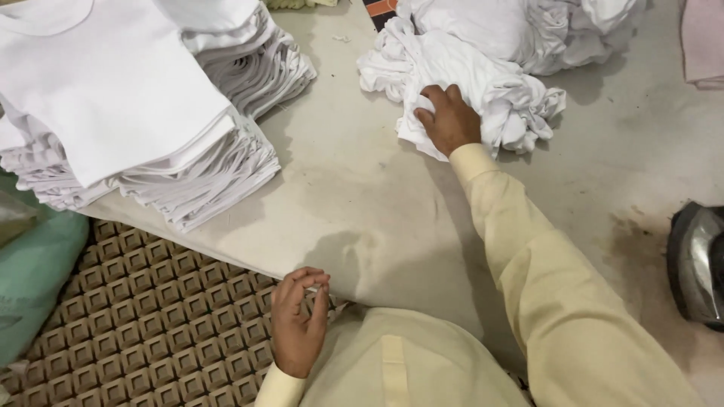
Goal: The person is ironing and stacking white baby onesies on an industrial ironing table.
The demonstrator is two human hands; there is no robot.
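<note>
A pale grey padded table [362,203] fills the middle of the view, its cloth cover smooth but marked with faint stains, darker towards the near right. At the far centre lies a heap of crumpled white garments [490,68], soft knit cloth bunched into loose folds and twisted ends, with no flat face anywhere. The right hand [449,117] reaches far across the table on an outstretched arm in a cream long sleeve [520,249]; it lies palm down on the near left edge of the heap, fingers curled into the cloth, gripping a fold of one white garment. The left hand [298,320] hangs close to the body at the near edge of the table, palm turned to the right, thumb and forefinger bent towards each other in a small ring with the tips nearly meeting; it holds nothing that can be made out. On the far left of the table stand two stacks of folded white garments [151,151], pressed flat and square, their many thin layered edges showing as fine lines down the sides; the top piece is smooth and shows a ribbed hem. Below the table on the near left the floor is covered by a brown mat [151,324] moulded in a regular grid of small raised squares. A pale green bundle [34,271] rests at the left edge beside the mat. At the right edge of the table sits a dark, shiny rounded object [697,264], only partly in view.
</note>
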